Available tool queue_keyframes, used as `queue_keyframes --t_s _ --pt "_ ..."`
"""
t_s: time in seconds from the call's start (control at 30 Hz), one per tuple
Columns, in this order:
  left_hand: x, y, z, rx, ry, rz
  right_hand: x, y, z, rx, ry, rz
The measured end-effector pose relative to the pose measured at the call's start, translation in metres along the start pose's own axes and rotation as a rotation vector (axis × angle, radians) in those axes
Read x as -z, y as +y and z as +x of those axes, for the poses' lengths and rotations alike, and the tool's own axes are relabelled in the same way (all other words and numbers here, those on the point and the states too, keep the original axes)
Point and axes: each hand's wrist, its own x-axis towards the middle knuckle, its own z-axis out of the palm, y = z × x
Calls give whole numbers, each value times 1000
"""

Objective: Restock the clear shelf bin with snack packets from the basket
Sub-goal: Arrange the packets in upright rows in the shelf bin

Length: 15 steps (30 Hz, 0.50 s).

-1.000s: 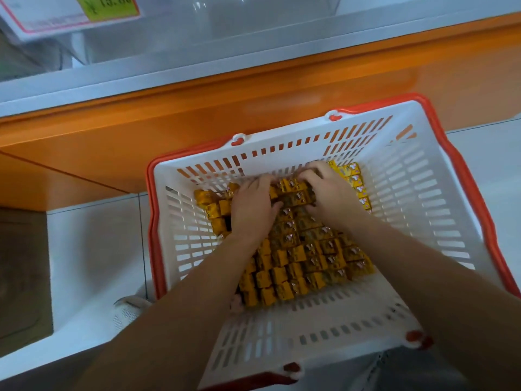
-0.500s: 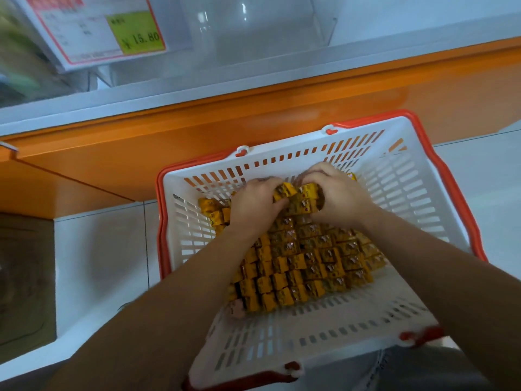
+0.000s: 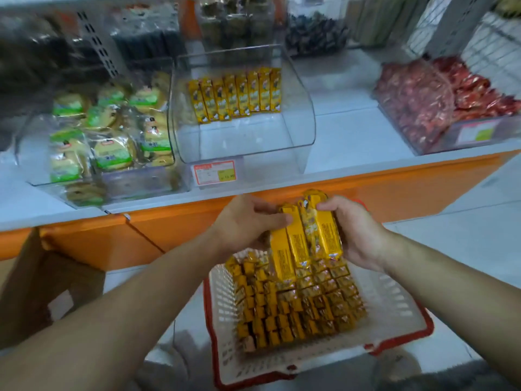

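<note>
A bundle of several long yellow snack packets [image 3: 306,235] is lifted above the basket, held between both hands. My left hand [image 3: 245,224] grips its left side and my right hand [image 3: 355,230] grips its right side. Below them, the white basket with a red rim [image 3: 400,314] sits on the floor, holding several rows of upright yellow packets [image 3: 298,309]. On the shelf above stands the clear shelf bin [image 3: 298,108], with one row of yellow packets [image 3: 236,94] standing at its back and its front part bare.
A price tag [image 3: 214,171] hangs on the bin's front. A clear bin of green-labelled cakes [image 3: 107,142] stands to the left, one of red packets [image 3: 439,103] to the right. The orange shelf front [image 3: 169,221] runs across. A brown cardboard box [image 3: 36,277] sits at lower left.
Both hands have lifted a bundle of yellow packets up out of the basket. My view has tilted up, so the shelf and its bins now show.
</note>
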Motion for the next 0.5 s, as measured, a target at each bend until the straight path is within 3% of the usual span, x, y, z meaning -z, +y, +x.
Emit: queue_keyframes --t_s 0.1,0.23,0.37,0.5 --pt "-4 28 -41 -66 85 -38 -28 -9 -34 93 54 -52" --pt "-12 40 -65 -118 332 -1 -57 -12 -57 307 39 -248" --pt "-20 35 -67 -131 529 -60 -70 -8 -55 267 25 -72" --pt "-25 34 -65 -137 574 -294 -84 -6 -43 236 34 84"
